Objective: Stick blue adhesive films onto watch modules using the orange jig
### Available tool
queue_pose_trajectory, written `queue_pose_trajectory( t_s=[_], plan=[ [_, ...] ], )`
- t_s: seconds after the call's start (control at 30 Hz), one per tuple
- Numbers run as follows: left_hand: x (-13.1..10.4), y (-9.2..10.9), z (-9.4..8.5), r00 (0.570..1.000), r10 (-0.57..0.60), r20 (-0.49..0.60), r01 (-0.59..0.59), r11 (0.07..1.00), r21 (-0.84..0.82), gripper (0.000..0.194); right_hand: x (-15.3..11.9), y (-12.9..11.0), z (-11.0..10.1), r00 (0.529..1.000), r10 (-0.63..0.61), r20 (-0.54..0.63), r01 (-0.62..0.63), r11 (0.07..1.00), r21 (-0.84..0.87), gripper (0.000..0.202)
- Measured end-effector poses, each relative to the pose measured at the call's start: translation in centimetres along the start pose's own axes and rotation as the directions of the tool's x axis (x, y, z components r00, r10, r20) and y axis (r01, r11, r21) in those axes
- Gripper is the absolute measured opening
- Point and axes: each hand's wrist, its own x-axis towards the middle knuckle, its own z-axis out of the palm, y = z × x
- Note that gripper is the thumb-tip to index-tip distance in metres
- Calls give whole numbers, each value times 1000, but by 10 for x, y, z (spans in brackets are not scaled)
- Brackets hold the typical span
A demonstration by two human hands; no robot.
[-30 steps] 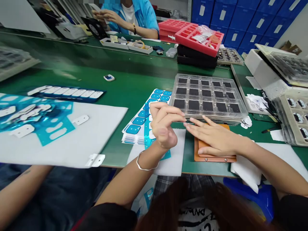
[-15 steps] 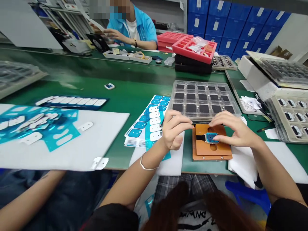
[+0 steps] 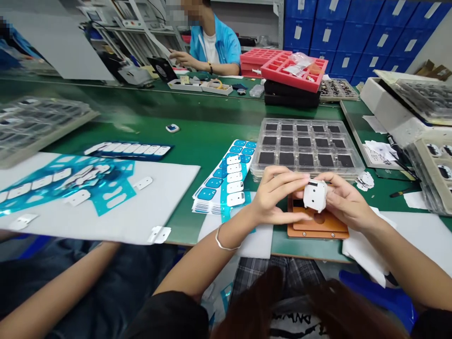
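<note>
White-faced piece (image 3: 314,196) is held above the orange fixture (image 3: 318,228), pinched by the right hand (image 3: 348,203); left hand (image 3: 277,195) is spread beside it, contact unclear. Step looks like mid-air positioning; for the next move, steady edge grip seems needed.
</note>
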Motion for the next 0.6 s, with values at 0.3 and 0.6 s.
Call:
queue_pose_trajectory(
  t_s=[0.3,0.6],
  plan=[
    [-4,0,3,985,-171,13,166,935,-313,60,2,4,11,994,87,-71,-78,989,126,34],
    [-7,2,4,968,-243,61,245,866,-435,60,-3,7,14,736,-654,-172,352,588,-729,15]
  ],
)
